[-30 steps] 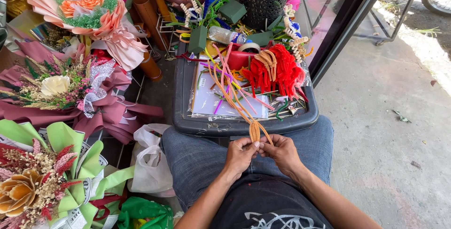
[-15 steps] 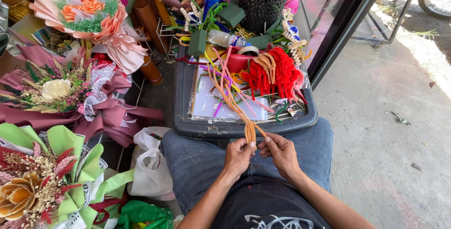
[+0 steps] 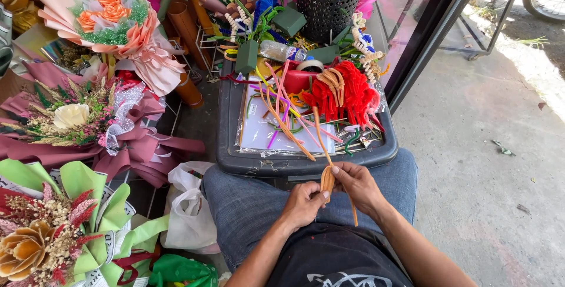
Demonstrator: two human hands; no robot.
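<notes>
My left hand [image 3: 305, 201] and my right hand [image 3: 358, 184] meet over my lap, both pinching a small looped bundle of orange pipe cleaners [image 3: 327, 178]. One long orange stem runs up from the bundle toward the tray, and another end hangs down past my right hand. Just beyond my knees lies a dark grey plastic tray [image 3: 229, 128] with loose pink, orange and green pipe cleaners [image 3: 282, 110], a clump of red ones [image 3: 347, 95] and a sheet of paper in a clear sleeve [image 3: 262, 131].
Wrapped bouquets fill the left side: a peach one [image 3: 112, 19], a maroon one [image 3: 76, 119] and a green one [image 3: 53, 228]. A white plastic bag [image 3: 188, 210] sits by my left thigh. A black mesh basket [image 3: 329, 1] stands behind the tray. Concrete pavement [image 3: 482, 163] lies to the right.
Both hands have stayed at my lap working the orange bundle. The long orange stem now stands more upright, and the fingers have shifted slightly around the loops.
</notes>
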